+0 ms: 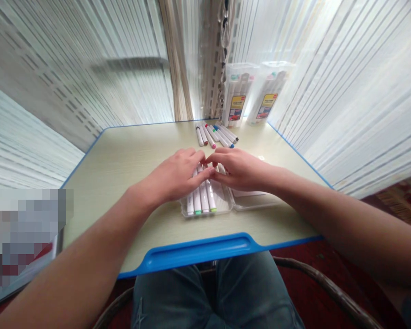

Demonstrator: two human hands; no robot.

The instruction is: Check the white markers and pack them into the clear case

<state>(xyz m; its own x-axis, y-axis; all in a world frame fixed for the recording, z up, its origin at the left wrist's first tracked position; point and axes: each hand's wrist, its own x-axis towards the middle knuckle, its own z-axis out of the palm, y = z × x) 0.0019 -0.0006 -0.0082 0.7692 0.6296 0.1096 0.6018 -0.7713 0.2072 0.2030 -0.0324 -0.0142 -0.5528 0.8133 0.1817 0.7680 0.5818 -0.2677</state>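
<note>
Lying partly beneath left hand (178, 172), 4 markers (202, 196) in clear case (223, 202); right hand (238, 170) alongside; each grip half-curled, hold unclear.

- No words are clear enough to read.
- The left standing case (239, 87) has a label (237, 108) on its front. The top is yellow with dark letters, too small and blurry to read. A little red patch is in the top corner. The bottom is dark with some red.
- The right standing case (272, 86) has a label like that too, tilted, with dark, fuzzy letters on yellow.
- Any print on the white pens (202, 197) is too small to tell.
</note>
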